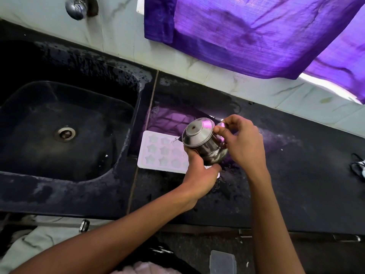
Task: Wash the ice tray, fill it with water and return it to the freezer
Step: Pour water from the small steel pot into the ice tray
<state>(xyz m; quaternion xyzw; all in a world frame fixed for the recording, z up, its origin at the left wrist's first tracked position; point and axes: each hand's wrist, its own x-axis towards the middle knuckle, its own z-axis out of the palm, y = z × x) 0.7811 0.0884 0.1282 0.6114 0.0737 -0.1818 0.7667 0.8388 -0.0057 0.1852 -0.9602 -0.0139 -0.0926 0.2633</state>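
Note:
A white ice tray (162, 153) with star-shaped cups lies flat on the dark wet counter, just right of the sink. Over its right end I hold a small steel jug (201, 141) with a lid, tilted toward the tray. A thin stream of water runs from the jug's spout onto the tray. My left hand (199, 171) grips the jug's body from below. My right hand (241, 143) pinches the jug near its rim on the right side. The tray's right end is hidden behind the jug and my left hand.
A black sink (65, 131) with a metal drain fills the left. A chrome tap (76, 7) sticks out of the tiled wall above it. A purple curtain (256, 32) hangs at the top right. Black cables (358, 167) lie at the right edge.

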